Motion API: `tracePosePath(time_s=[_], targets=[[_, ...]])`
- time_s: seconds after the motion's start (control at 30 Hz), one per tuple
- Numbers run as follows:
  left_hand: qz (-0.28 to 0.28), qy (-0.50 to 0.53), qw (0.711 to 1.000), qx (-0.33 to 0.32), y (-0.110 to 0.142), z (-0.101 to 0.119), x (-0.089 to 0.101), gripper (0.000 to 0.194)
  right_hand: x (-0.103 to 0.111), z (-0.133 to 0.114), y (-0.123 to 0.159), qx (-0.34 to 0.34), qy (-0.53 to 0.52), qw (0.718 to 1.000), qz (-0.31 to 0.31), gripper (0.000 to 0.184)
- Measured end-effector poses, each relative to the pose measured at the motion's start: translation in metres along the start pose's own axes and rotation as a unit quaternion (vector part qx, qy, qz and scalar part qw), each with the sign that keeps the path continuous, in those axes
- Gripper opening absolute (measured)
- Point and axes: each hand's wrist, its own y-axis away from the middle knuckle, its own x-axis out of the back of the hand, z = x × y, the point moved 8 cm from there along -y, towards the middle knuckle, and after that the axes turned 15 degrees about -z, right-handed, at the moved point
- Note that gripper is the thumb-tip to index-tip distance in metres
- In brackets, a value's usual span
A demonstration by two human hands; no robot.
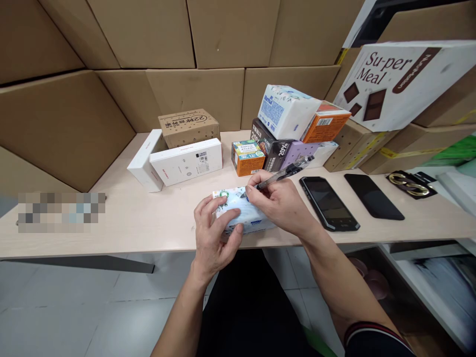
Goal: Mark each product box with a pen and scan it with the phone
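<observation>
A soft pack of tissues (pixel 238 212), white and pale blue with a green mark, lies on the table near its front edge. My left hand (pixel 213 235) grips its left end, fingers over the top and thumb against the near side. In my right hand (pixel 277 201) is a pen (pixel 284 173) with a clear barrel, slanting up to the right. The pen's tip is at the top of the pack; whether it touches the wrapper I cannot tell. My right hand covers the pack's right end.
Behind stand two white boxes (pixel 188 162), a brown carton (pixel 189 128), a small orange box (pixel 248 157) and another tissue pack (pixel 288 111) on stacked boxes. Right of my hand lie a rugged phone (pixel 329 203), a black slab (pixel 374 196) and gold hoops (pixel 409 183). Large cardboard boxes (pixel 193 94) wall the back.
</observation>
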Motion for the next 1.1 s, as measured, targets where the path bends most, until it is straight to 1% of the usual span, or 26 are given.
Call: tracePosePath(time_s=[0.13,0.33,0.43,0.5,0.53,0.6,0.67,0.73,0.77,0.8,0.83,0.87,0.93,1.0,1.03,1.1], targets=[[-0.002,0.001,1.0,0.001,0.0,0.0,0.0,0.027,0.0,0.0,0.0,0.002,0.0,1.0,0.003,0.017],[-0.001,0.006,1.0,-0.001,0.0,0.0,0.0,0.029,0.0,0.001,-0.002,0.01,0.0,1.0,-0.009,0.017],[-0.001,0.003,1.0,-0.001,0.0,0.0,0.0,0.028,0.0,0.001,-0.001,0.016,-0.004,1.0,0.002,0.017],[-0.001,-0.004,1.0,0.0,0.0,0.0,0.0,0.028,0.004,-0.001,0.003,0.027,-0.028,0.999,0.038,0.017],[-0.001,-0.007,1.0,0.001,-0.001,0.0,0.0,0.027,0.008,-0.002,0.007,0.037,-0.049,0.996,0.067,0.017],[0.002,-0.011,1.0,0.0,-0.001,0.0,0.0,0.028,0.019,0.001,0.018,0.056,-0.092,0.984,0.139,0.016],[0.003,-0.012,1.0,-0.003,-0.001,0.0,0.0,0.028,0.033,0.01,0.033,0.066,-0.108,0.968,0.215,0.015],[0.004,-0.011,1.0,-0.002,0.0,0.0,0.0,0.029,0.048,0.025,0.049,0.055,-0.074,0.957,0.274,0.019],[0.004,-0.01,1.0,0.0,0.0,-0.001,-0.001,0.029,0.054,0.034,0.055,0.044,-0.035,0.956,0.289,0.021],[0.005,-0.008,1.0,0.002,0.001,-0.002,-0.001,0.03,0.059,0.042,0.06,0.031,0.018,0.957,0.288,0.022],[0.007,-0.006,1.0,0.003,0.001,-0.003,-0.001,0.031,0.061,0.048,0.061,0.021,0.084,0.959,0.269,0.023],[0.01,-0.004,1.0,0.002,0.002,-0.004,-0.001,0.031,0.06,0.053,0.061,0.016,0.151,0.961,0.231,0.025],[0.017,-0.003,1.0,-0.001,0.002,-0.005,-0.001,0.033,0.049,0.063,0.055,-0.008,0.279,0.952,0.129,0.035],[0.022,-0.003,1.0,-0.002,0.002,-0.006,-0.001,0.035,0.036,0.074,0.049,-0.05,0.379,0.923,0.03,0.05],[0.023,-0.002,1.0,-0.001,0.002,-0.007,-0.002,0.036,0.03,0.078,0.045,-0.07,0.418,0.906,-0.008,0.055],[0.023,0.002,1.0,0.0,0.002,-0.007,-0.002,0.037,0.02,0.081,0.038,-0.094,0.471,0.875,-0.056,0.055]])
